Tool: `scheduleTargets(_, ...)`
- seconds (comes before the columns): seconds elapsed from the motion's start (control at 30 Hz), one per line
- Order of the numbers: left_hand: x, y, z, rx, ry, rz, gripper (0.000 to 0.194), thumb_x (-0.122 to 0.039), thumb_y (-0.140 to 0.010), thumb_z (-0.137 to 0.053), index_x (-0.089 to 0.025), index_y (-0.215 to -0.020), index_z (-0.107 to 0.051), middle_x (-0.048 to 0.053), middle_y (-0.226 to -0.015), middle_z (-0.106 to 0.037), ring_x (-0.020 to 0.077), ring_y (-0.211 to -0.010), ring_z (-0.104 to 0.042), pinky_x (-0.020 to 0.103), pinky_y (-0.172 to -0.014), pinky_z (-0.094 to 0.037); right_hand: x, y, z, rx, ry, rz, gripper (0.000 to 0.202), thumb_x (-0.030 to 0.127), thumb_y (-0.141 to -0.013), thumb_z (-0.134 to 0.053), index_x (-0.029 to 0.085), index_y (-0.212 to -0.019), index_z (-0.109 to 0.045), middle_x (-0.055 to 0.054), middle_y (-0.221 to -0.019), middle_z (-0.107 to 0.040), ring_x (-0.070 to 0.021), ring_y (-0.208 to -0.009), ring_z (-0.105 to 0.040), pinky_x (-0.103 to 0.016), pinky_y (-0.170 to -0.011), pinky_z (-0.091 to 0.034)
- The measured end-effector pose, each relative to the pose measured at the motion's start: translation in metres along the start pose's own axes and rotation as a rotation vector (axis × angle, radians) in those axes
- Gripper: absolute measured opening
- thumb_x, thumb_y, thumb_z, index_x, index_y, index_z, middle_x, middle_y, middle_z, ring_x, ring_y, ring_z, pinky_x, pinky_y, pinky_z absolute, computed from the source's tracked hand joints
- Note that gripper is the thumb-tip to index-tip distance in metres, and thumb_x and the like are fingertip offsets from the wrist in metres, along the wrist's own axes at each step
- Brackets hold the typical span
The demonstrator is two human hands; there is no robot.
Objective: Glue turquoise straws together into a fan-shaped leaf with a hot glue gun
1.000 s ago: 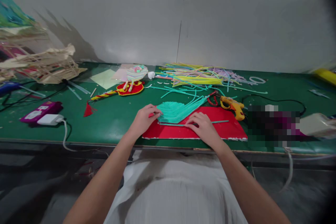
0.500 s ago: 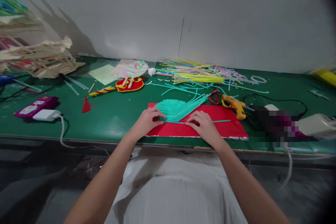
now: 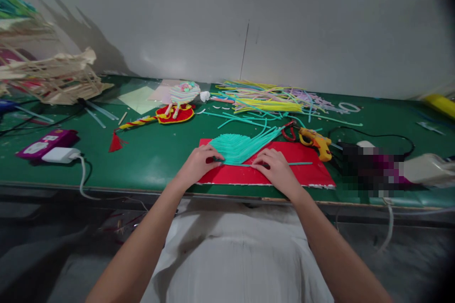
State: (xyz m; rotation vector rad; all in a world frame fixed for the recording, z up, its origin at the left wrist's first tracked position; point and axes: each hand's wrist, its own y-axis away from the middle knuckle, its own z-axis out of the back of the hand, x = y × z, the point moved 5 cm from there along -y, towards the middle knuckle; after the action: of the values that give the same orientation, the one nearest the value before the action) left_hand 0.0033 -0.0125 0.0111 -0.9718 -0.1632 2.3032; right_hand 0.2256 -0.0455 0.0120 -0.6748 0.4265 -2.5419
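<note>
On a red board (image 3: 227,177) lies a fan of turquoise pipe cleaners (image 3: 232,147), packed side by side, their loose ends spreading up to the right. A single turquoise pipe cleaner (image 3: 300,164) runs along the fan's lower edge and out to the right. My left hand (image 3: 202,163) pinches its left end against the fan. With thumb and fingers together, my right hand (image 3: 272,168) grips the same strip farther right. Red-handled scissors (image 3: 290,131) and a yellow glue gun (image 3: 316,143) lie beyond the board's right side.
Loose coloured pipe cleaners (image 3: 270,104) are heaped at the back. A decorated red piece with a tassel (image 3: 115,142) lies left of centre. A purple power strip (image 3: 50,144) with a white plug sits at the left, near a wooden stick frame (image 3: 64,78).
Both hands hold nearly the same place on the pipe cleaner. The whole view has shifted very slightly; nothing was picked up or let go.
</note>
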Motion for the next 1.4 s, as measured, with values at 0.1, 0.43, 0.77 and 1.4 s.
scheduleTargets(0.1,-0.001,-0.001,0.0,-0.006,-0.006,-0.006,0.008,-0.019,-0.08,-0.062,-0.021,-0.084,-0.07,0.002,-0.084,-0.064,0.0154,-0.081,-0.058,0.03,-0.076,-0.046,0.0,-0.001,0.0,-0.001,0.002,0.006,0.021,0.038,-0.086,-0.055,0.021,-0.077,-0.063,-0.003,-0.084,-0.062,-0.0184,-0.083,-0.053,-0.032,-0.074,-0.035)
scheduleTargets(0.43,-0.003,-0.002,0.0,0.014,-0.013,-0.012,0.009,-0.019,-0.081,-0.062,-0.021,-0.083,-0.07,0.002,-0.084,-0.065,0.0144,-0.081,-0.059,0.029,-0.075,-0.046,-0.006,-0.008,-0.001,0.037,-0.056,0.035,0.017,0.033,-0.086,-0.055,0.023,-0.079,-0.066,-0.002,-0.086,-0.063,-0.018,-0.084,-0.053,-0.033,-0.077,-0.035)
scheduleTargets(0.77,0.001,-0.003,-0.001,0.016,0.038,0.014,0.009,-0.019,-0.08,-0.062,-0.021,-0.083,-0.07,0.001,-0.084,-0.066,0.0148,-0.081,-0.059,0.029,-0.076,-0.046,-0.011,-0.02,-0.003,0.05,-0.107,0.149,0.019,0.032,-0.088,-0.053,0.022,-0.081,-0.067,-0.004,-0.087,-0.063,-0.0176,-0.085,-0.054,-0.033,-0.078,-0.039)
scheduleTargets(1.4,-0.024,-0.02,-0.014,0.157,-0.196,-0.071,0.013,-0.025,-0.082,-0.061,-0.024,-0.092,-0.069,0.002,-0.094,-0.062,0.0184,-0.094,-0.055,0.035,-0.089,-0.038,-0.015,-0.019,-0.005,0.047,-0.131,0.18,0.018,0.032,-0.088,-0.053,0.022,-0.082,-0.067,-0.004,-0.088,-0.063,-0.017,-0.087,-0.055,-0.032,-0.08,-0.041)
